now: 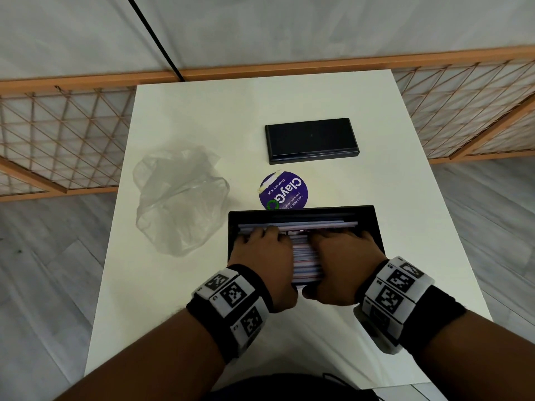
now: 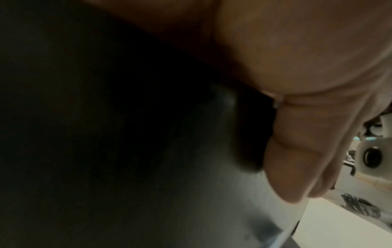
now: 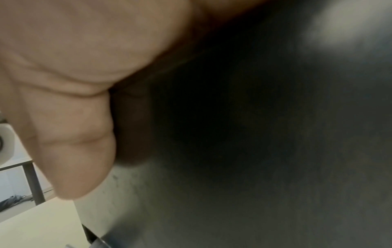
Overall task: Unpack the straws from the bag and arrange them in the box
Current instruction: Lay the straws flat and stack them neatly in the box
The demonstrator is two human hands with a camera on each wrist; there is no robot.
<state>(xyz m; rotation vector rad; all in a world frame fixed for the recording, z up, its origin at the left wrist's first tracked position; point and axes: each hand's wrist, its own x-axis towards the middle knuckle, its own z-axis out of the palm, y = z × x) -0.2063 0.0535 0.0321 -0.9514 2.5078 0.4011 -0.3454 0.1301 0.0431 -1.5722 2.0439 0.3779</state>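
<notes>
Hands: left, right flat, released, pressing straws in box.

Left hand, right hand side by side, palms down, fingers flat.

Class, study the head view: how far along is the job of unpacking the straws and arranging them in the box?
Done: the clear plastic bag lies crumpled and looks empty on the table; the straws lie in the black box. In hand: the left hand and right hand press on the straws, thumbs at the near wall. Left: evening them out; the black lid lies apart.
</notes>
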